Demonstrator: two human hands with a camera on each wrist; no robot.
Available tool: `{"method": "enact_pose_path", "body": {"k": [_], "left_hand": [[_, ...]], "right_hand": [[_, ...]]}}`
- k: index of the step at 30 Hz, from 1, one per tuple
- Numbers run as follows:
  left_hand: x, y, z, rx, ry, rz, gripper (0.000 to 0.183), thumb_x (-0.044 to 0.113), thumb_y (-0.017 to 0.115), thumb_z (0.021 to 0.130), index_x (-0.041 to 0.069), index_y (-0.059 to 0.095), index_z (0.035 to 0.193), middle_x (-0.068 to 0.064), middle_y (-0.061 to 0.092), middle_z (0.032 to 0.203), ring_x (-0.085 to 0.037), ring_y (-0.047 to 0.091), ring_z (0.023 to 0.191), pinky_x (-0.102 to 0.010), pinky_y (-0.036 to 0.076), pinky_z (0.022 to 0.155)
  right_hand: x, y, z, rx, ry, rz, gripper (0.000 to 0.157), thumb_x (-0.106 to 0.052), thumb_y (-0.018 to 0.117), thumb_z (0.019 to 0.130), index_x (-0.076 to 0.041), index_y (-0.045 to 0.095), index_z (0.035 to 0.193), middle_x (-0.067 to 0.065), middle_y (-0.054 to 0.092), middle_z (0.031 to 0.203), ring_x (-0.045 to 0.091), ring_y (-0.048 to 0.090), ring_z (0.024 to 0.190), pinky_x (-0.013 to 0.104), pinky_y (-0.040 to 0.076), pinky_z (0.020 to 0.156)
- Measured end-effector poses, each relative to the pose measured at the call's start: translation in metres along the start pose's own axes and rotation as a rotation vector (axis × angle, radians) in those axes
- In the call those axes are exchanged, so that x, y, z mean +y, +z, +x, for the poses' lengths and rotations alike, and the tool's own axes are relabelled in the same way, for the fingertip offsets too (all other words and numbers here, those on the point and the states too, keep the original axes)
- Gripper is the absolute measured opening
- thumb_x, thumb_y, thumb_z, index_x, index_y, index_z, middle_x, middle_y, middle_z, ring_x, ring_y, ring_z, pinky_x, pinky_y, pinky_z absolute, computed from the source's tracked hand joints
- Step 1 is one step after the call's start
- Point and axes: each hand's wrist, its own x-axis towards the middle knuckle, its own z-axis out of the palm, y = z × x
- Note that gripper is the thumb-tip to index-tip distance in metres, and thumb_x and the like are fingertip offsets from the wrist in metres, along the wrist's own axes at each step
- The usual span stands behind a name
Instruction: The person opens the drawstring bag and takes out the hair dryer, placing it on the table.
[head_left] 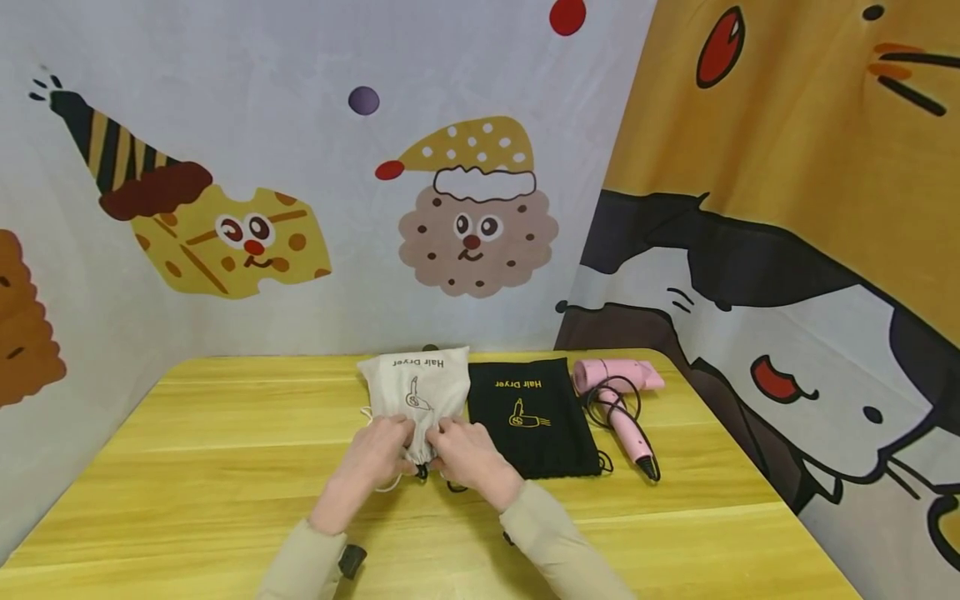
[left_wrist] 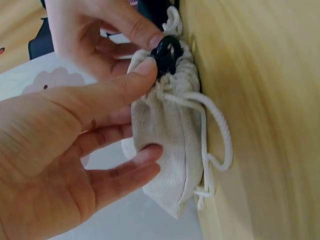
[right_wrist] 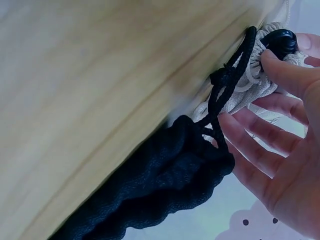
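A white cloth drawstring bag (head_left: 422, 379) printed "Hair Dryer" lies at the table's back, its gathered mouth toward me. My left hand (head_left: 384, 442) pinches one side of that mouth, thumb (left_wrist: 142, 70) beside a black cord loop (left_wrist: 167, 50) that pokes out of the opening. On the other side my right hand (head_left: 471, 450) grips the gathered cloth, its thumb (right_wrist: 282, 70) close to the loop and its fingers spread along the bag. White drawstring (left_wrist: 220, 120) hangs slack in the left wrist view. What fills the bag is hidden.
A black drawstring bag (head_left: 525, 442), also printed "Hair Dryer", lies flat just right of the white one, its black cord (right_wrist: 230, 85) near my right hand. Farther right is a pink hair dryer (head_left: 615, 375) with its black cable looped around it. Wooden tabletop (head_left: 225, 467) extends left and in front.
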Motion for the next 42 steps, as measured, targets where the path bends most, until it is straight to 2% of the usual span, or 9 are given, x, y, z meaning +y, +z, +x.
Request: {"method": "enact_pose_path", "body": {"k": [6,10,19,26,31,42], "left_hand": [[-0.003,-0.003,0.002,-0.030,-0.002,-0.021,0.036,0.016,0.086,0.060,0.013,0.052,0.069,0.004,0.051,0.070,-0.015,0.050,0.067,-0.030,0.042,0.055],[-0.005,-0.003,0.003,-0.029,-0.001,-0.018,0.034,0.017,0.085,0.061,0.014,0.052,0.069,0.005,0.051,0.070,-0.013,0.048,0.066,-0.028,0.042,0.055],[-0.009,-0.011,0.005,0.022,0.005,-0.015,0.027,0.018,0.081,0.065,0.014,0.057,0.076,0.004,0.059,0.076,-0.014,0.053,0.067,-0.029,0.046,0.056],[-0.010,-0.013,0.004,0.122,0.039,0.035,0.022,0.015,0.073,0.064,0.010,0.054,0.075,0.001,0.053,0.071,-0.015,0.047,0.061,-0.027,0.041,0.050],[-0.010,-0.014,0.004,0.161,0.037,0.050,0.021,0.013,0.071,0.064,0.009,0.053,0.075,0.000,0.051,0.070,-0.016,0.046,0.060,-0.026,0.040,0.048],[-0.009,-0.014,0.005,0.138,0.018,0.080,0.022,0.010,0.070,0.066,0.007,0.051,0.077,-0.002,0.051,0.071,-0.016,0.046,0.063,-0.025,0.040,0.050]], "right_hand": [[0.000,-0.001,0.000,-0.005,-0.008,0.001,0.021,-0.043,0.069,0.083,-0.026,0.065,0.094,-0.004,0.060,0.083,0.014,0.056,0.070,0.026,0.039,0.046],[0.001,0.000,0.000,0.029,-0.015,-0.011,0.016,-0.040,0.067,0.086,-0.025,0.065,0.092,-0.004,0.060,0.081,0.014,0.056,0.066,0.026,0.036,0.044],[0.004,-0.001,-0.001,0.271,-0.024,-0.039,0.012,-0.032,0.066,0.085,-0.022,0.062,0.081,-0.005,0.056,0.070,0.012,0.050,0.057,0.023,0.029,0.040],[0.006,-0.001,0.002,0.404,0.001,-0.011,0.012,-0.028,0.067,0.083,-0.019,0.060,0.078,-0.004,0.056,0.069,0.012,0.053,0.057,0.024,0.038,0.041],[0.007,-0.002,0.002,0.429,0.020,0.001,0.011,-0.027,0.067,0.082,-0.019,0.060,0.079,-0.004,0.056,0.069,0.012,0.055,0.058,0.025,0.043,0.043],[0.006,-0.003,0.003,0.433,0.040,-0.014,0.011,-0.027,0.067,0.083,-0.018,0.060,0.080,-0.004,0.057,0.069,0.011,0.056,0.059,0.024,0.044,0.045]]}}
